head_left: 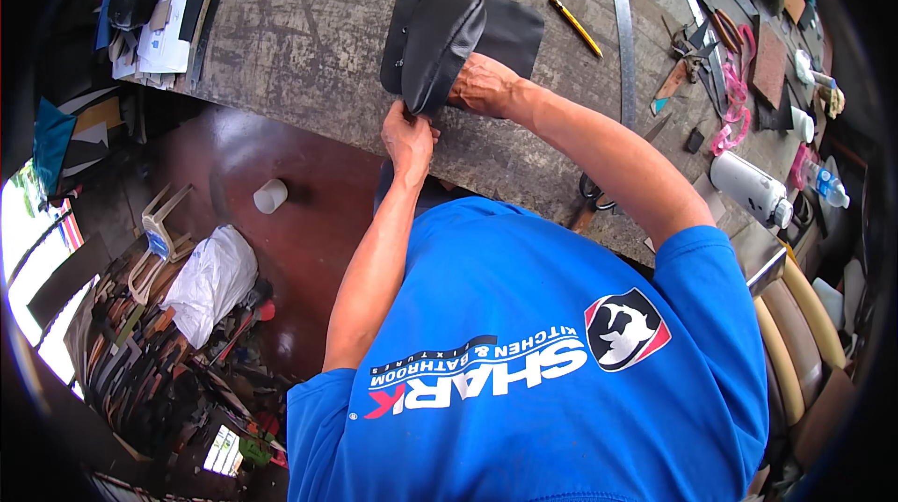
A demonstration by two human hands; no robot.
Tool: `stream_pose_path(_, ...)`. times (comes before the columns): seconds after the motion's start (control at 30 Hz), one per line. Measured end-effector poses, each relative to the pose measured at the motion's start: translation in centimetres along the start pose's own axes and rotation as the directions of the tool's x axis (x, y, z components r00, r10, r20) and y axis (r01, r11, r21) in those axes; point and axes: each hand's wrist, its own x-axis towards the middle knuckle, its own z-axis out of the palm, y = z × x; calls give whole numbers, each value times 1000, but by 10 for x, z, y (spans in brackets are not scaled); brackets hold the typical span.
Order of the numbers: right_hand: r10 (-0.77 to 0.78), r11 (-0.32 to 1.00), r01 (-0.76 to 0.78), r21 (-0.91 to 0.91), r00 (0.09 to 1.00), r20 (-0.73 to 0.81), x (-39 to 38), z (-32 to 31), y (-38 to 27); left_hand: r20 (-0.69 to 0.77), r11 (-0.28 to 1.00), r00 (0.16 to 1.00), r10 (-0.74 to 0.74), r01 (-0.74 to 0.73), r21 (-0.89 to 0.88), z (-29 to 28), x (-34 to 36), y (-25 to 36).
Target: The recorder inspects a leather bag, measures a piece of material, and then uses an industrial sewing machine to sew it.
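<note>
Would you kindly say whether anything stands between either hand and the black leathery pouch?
Nothing visible does: the left hand holds the black leathery pouch at its near end; the right hand is partly hidden by it.

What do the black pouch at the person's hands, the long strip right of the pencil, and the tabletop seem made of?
Black pouch: leather or a synthetic lookalike, from its soft creases and low sheen.
Long strip: probably metal, smooth, thin and grey.
Tabletop: dull, perhaps wood or board; scuffs and blotches leave it open.
</note>
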Motion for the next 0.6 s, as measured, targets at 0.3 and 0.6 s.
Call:
stream_pose_path(0.3, 242, 946, -271, 178, 955, 170, -19, 1, -27, 47, 887, 967, 252, -250, 388, -8, 4, -4)
stream_pose_path(0.6, 337, 883, -272, 384, 935, -112, -37, 15, -28, 223, 536, 669, 709, -716, 447, -27, 47, 53)
